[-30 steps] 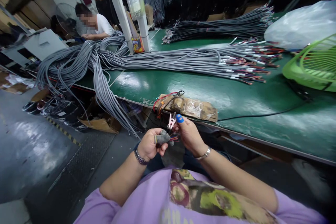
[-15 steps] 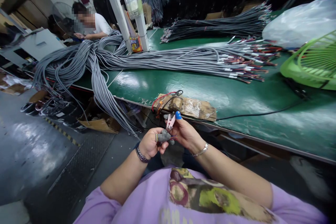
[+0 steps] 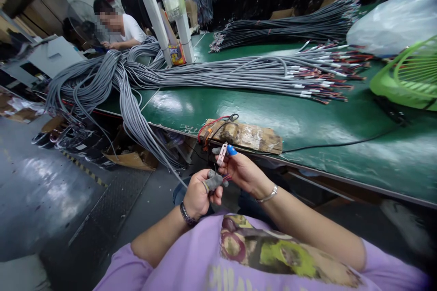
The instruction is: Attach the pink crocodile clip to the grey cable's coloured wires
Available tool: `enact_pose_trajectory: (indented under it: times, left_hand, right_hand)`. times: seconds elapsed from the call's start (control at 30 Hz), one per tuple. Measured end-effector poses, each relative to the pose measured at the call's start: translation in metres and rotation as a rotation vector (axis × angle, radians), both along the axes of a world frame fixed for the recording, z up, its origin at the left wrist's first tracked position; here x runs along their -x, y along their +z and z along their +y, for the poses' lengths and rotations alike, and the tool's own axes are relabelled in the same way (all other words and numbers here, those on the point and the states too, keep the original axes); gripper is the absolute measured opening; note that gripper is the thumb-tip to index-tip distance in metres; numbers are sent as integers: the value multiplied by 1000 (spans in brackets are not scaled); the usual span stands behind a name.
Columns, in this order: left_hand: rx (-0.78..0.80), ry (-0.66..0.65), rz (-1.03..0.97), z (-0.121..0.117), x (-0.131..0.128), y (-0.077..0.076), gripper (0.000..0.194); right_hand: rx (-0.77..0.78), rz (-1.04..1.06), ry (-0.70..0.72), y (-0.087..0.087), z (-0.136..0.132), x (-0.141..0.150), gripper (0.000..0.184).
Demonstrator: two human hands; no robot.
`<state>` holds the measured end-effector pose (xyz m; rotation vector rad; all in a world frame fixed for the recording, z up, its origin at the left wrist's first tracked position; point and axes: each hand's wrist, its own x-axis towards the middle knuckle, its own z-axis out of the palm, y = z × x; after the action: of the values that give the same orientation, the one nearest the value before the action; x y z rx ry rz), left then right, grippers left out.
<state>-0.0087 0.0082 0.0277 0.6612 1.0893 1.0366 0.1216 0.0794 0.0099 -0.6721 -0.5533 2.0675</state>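
Observation:
My left hand (image 3: 200, 194), with grey covers on thumb and finger, is closed around the end of a grey cable (image 3: 178, 176). Thin coloured wires (image 3: 227, 177) poke out past its fingertips, red among them. Just above and to the right, my right hand (image 3: 247, 172) pinches a small pink-and-white tool (image 3: 221, 154) that looks like snips. One of its fingertips wears a blue cover, another a grey one. The tool sits slightly apart from the wires; its working tip is too small to make out. Both hands are in front of the green table's near edge.
A worn wooden block (image 3: 251, 136) with red and black leads lies at the edge of the green table (image 3: 324, 132). Behind stretches a long bundle of grey cables (image 3: 211, 75); black cables (image 3: 283, 27) lie farther back. A green fan (image 3: 406, 77) stands right. A co-worker (image 3: 124, 29) sits far left.
My right hand has turned the pink-and-white tool more upright and drawn it slightly away from the wires. My left hand has shifted a little right and down, still gripping the cable.

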Motion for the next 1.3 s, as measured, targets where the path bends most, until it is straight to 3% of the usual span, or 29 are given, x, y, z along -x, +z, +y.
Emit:
enact_pose_trajectory:
  times: [0.2, 0.4, 0.47, 0.57, 0.67, 0.87, 1.1, 1.3]
  left_hand:
    - [-27, 81, 56, 4, -3, 3, 38]
    - [-50, 77, 54, 7, -4, 5, 35]
    - [-36, 69, 61, 8, -5, 5, 36]
    - [-18, 66, 65, 9, -6, 2, 38]
    - [-16, 74, 66, 10, -8, -1, 37]
    - [-6, 51, 78, 10, -8, -2, 36]
    - [-23, 59, 63, -1, -4, 0, 33]
    - [-77, 174, 57, -6, -7, 1, 33]
  right_hand:
    - [-91, -85, -25, 0, -2, 3, 36]
    - [-285, -350, -306, -3, -5, 5, 42]
    - [-260, -306, -249, -4, -5, 6, 46]
    - [-103, -121, -106, -5, -1, 8, 47]
    - [9, -26, -86, -5, 3, 11, 40]
    - [44, -2, -137, -5, 3, 13, 33]
    - [59, 42, 35, 2, -1, 1, 50]
    - [6, 13, 8, 4, 0, 1, 29]
